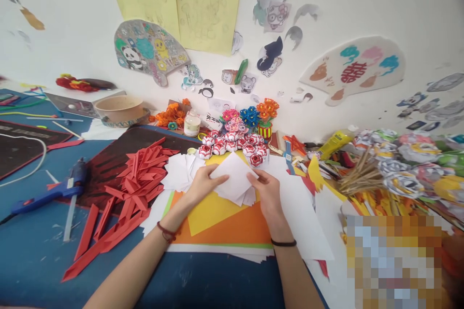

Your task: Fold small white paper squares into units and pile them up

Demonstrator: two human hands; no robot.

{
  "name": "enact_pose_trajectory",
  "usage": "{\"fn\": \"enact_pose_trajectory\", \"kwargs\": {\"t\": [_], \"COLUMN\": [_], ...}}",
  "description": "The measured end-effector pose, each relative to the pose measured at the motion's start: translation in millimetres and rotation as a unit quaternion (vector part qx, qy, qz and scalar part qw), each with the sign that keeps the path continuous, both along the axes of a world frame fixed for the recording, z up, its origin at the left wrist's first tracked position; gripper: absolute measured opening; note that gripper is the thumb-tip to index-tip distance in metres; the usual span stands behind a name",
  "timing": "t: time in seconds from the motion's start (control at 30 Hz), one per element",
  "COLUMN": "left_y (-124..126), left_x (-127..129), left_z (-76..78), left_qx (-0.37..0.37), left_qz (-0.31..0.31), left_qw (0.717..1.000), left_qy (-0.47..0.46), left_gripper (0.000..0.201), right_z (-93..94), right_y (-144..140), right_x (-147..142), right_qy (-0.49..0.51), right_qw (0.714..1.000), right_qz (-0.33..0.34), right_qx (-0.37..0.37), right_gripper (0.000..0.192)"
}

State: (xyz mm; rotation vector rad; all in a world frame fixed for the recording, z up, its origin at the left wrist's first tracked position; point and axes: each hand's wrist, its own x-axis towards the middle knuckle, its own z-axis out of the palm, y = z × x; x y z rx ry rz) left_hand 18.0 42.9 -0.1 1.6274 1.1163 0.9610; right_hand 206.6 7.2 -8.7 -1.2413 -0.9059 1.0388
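Note:
A small white square of paper is held up between my two hands, one corner pointing away from me. My left hand pinches its left corner between thumb and fingers. On the opposite corner my right hand has the same kind of grip. Below it, more white paper pieces lie on a yellow sheet, which rests on an orange sheet. To the left of my left hand is a loose pile of white paper squares.
Folded red paper strips are heaped at left, beside a blue glue gun. Red-and-white paper flowers stand just beyond my hands. Larger paper flowers and thin brown sticks crowd the right. A beige bowl sits near the wall.

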Motion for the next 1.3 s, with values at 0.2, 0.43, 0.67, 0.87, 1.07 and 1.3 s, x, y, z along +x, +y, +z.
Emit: {"fn": "enact_pose_trajectory", "kwargs": {"t": [0.2, 0.43, 0.67, 0.87, 1.07, 1.3], "left_y": [-16, -23, -23, -24, -23, -26], "left_x": [7, 10, 14, 11, 14, 17], "left_z": [2.5, -2.9, 4.1, 7.4, 4.3, 3.8], "left_qx": [0.11, 0.339, 0.358, 0.188, 0.017, -0.098], "left_qz": [0.067, -0.001, -0.077, 0.003, 0.019, 0.013], "left_qw": [0.988, 0.896, 0.874, 0.973, 1.0, 0.988], "left_qy": [0.08, 0.288, 0.319, 0.131, 0.01, -0.118], "left_gripper": [0.035, 0.06, 0.051, 0.04, 0.031, 0.031], "right_z": [9.5, 5.6, -0.3, -1.0, 6.3, 13.7], "right_y": [-6, -4, -2, -4, -7, -9], "right_x": [-6, -12, -9, -6, -10, -9], "right_qy": [0.058, 0.04, -0.011, -0.117, -0.064, -0.062], "right_qw": [0.993, 0.994, 0.996, 0.982, 0.985, 0.992], "right_qz": [0.103, 0.102, 0.089, 0.146, 0.156, 0.095], "right_qx": [-0.01, -0.009, -0.014, -0.037, -0.034, -0.05], "right_gripper": [0.032, 0.038, 0.037, 0.04, 0.034, 0.03]}}
